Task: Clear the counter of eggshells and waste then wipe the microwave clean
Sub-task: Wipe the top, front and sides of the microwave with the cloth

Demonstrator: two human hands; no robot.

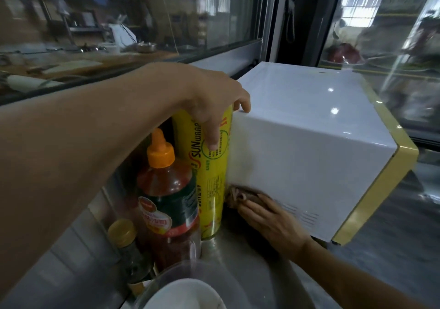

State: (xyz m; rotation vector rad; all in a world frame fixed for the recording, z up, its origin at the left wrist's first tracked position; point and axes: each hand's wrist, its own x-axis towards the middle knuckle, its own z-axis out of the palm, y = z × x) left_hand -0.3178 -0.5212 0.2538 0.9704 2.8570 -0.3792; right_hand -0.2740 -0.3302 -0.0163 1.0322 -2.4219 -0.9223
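The left hand (214, 101) gripped the cling-wrap roll (214, 166), holding it aside so the right hand (269, 220), fingers flat, could press the cloth (238, 195) along the microwave (309, 142) side.

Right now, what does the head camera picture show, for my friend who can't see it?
A right hand presses a brown cloth against a white microwave's lower side. The left hand holds a yellow wrap roll beside a red sauce bottle.

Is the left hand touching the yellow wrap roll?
Touching. The head view shows the left hand draped over the top of the yellow wrap roll, its fingers lying against the label, beside the microwave.
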